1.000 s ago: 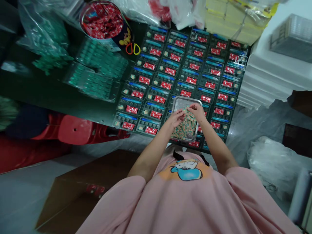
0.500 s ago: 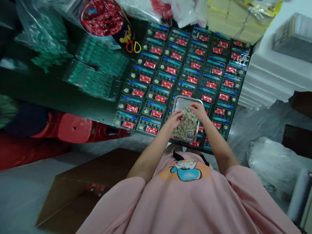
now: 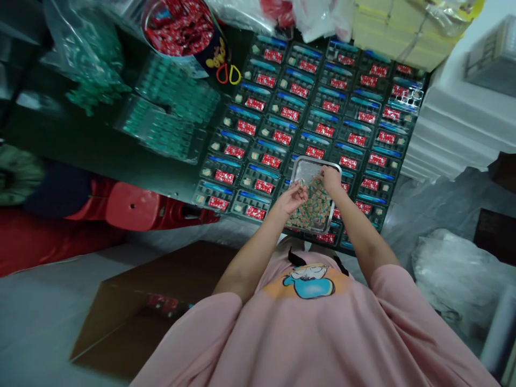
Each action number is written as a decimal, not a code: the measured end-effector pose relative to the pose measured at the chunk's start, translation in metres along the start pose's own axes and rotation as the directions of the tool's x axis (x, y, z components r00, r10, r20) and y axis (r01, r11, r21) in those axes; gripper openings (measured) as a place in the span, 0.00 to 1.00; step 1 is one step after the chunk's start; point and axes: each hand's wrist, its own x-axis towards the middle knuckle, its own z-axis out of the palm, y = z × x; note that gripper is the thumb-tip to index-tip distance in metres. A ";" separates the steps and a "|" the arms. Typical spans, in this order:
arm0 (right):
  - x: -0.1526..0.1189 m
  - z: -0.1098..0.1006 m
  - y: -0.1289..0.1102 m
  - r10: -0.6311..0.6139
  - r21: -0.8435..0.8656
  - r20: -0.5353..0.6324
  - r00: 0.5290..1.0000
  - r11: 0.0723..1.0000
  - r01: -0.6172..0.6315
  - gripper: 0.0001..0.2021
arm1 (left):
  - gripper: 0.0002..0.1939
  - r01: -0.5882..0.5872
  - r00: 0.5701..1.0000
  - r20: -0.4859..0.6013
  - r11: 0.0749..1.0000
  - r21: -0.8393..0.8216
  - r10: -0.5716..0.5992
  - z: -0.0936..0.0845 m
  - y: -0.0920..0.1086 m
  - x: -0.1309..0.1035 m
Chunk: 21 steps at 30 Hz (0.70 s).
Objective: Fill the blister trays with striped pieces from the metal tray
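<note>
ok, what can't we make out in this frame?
All in the head view:
- Right hand: grip hidden by its own back.
- Left hand: the pale piece there is too small and blurred to identify.
- Beneath the clear tray: covered by the tray and its pile of small pieces.
- Packet-filled tin: cut off by the top edge.
- Cardboard box: interior partly hidden by the pink sleeve.

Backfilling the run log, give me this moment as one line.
left hand: small piece at fingertips | right hand: at loose pieces, grip unclear | tray: holds pieces, pen packs around it
</note>
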 end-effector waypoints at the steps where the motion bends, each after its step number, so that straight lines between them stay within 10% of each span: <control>1: -0.001 0.001 0.001 -0.008 0.012 -0.009 1.000 1.000 0.009 0.09 | 0.08 0.003 1.000 0.002 1.000 0.003 -0.003 -0.001 0.000 0.000; 7: -0.012 -0.002 -0.006 -0.001 0.281 -0.051 0.999 0.960 0.016 0.08 | 0.10 -0.087 0.996 0.003 0.982 0.170 0.087 -0.003 -0.001 0.005; 13: -0.026 0.002 -0.021 -0.048 0.728 0.015 0.999 0.685 0.023 0.04 | 0.16 -0.273 0.955 0.021 0.843 0.463 0.297 -0.001 -0.007 0.020; 21: -0.038 0.005 -0.013 -0.049 0.734 -0.035 0.998 0.676 0.059 0.07 | 0.18 -0.351 0.911 0.007 0.765 0.541 0.413 0.002 -0.018 0.030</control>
